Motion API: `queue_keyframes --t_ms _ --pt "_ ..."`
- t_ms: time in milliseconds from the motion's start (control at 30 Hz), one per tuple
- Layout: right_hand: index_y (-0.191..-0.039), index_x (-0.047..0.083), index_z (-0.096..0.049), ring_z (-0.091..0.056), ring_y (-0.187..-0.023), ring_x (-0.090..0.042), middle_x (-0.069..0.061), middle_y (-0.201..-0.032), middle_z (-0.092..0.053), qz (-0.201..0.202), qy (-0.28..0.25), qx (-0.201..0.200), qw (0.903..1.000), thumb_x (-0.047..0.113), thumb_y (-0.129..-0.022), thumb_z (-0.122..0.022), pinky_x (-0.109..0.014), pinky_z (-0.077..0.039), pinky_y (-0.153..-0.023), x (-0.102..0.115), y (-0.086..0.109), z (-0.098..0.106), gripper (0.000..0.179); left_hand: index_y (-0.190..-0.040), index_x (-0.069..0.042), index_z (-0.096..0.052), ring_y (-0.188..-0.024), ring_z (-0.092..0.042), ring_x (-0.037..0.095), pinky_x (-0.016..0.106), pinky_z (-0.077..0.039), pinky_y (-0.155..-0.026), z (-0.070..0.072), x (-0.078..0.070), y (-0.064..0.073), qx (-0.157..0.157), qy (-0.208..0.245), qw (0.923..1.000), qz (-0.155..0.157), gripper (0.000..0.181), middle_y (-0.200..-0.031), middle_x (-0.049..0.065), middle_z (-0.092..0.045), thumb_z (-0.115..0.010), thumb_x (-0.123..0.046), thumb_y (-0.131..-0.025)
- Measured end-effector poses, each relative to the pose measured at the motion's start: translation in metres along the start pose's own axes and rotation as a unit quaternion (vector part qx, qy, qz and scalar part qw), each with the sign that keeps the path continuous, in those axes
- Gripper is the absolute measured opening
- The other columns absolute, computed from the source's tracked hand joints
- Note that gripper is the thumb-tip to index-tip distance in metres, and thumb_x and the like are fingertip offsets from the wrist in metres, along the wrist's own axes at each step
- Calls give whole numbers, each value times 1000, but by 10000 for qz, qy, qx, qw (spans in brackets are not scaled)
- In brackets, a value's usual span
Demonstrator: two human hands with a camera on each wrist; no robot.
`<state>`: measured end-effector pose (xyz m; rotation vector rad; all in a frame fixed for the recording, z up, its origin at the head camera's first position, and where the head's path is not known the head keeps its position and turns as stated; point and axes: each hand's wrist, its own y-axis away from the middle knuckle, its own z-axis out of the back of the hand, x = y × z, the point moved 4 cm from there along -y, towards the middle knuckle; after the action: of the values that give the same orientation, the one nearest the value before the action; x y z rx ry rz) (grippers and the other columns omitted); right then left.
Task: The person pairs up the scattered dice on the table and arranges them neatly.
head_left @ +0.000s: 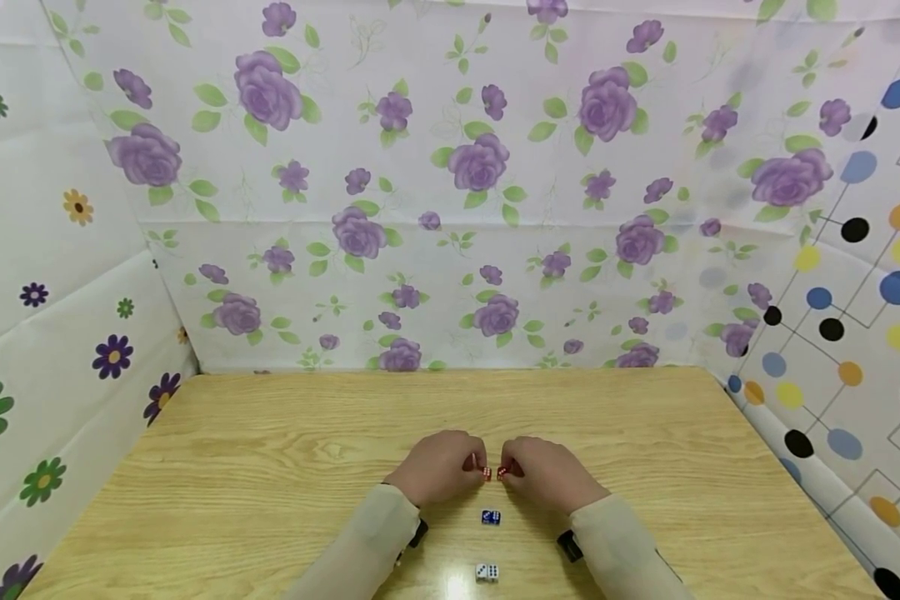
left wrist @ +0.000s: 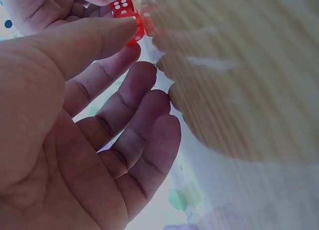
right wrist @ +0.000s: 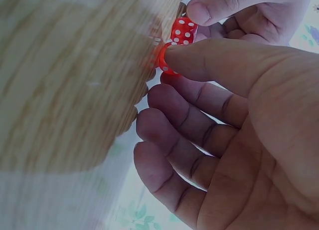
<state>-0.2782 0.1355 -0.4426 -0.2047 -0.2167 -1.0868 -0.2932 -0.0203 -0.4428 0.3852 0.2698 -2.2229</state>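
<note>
My left hand [head_left: 441,467] pinches a red die [head_left: 487,473] with white dots between thumb and forefinger, low at the table surface. Facing it, my right hand [head_left: 553,472] pinches a second red die [head_left: 502,473] the same way. A narrow gap separates the two dice in the head view. In the left wrist view the thumb partly covers the left die [left wrist: 137,34]. The right wrist view shows the right die [right wrist: 167,63] half hidden behind the thumb. Nearer to me, between the wrists, lie two blue dice [head_left: 491,517] side by side.
Two white dice [head_left: 487,572] sit side by side on the wooden table [head_left: 270,450], closer to its front than the blue pair. Flower-patterned cloth [head_left: 435,275] rises behind the table. Dotted cloth [head_left: 862,350] stands to the right, and another flowered cloth [head_left: 52,350] to the left.
</note>
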Motion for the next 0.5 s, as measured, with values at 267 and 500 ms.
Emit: queue_keyframes --t_ms 267,500 --pt "-80 22 -60 -45 -61 -5 13 -69 -50 57 -63 -10 10000 24 -86 -70 -26 -39 -56 0 -1 -3 11 -89 -23 -65 -66 -49 2 22 -44 -62 -1 -1 -1 -13 17 10000 67 6 -76 -16 -54 -69 -28 -87" --pt "-82 21 -61 -46 -62 -6 13 -70 -50 -80 -88 67 9999 23 -85 -70 -26 -39 -57 -1 -1 -1 10 -90 -21 -66 -66 -49 2 23 -45 -62 2 0 2 -101 32 9999 105 7 -78 -12 -58 -69 -25 -86"
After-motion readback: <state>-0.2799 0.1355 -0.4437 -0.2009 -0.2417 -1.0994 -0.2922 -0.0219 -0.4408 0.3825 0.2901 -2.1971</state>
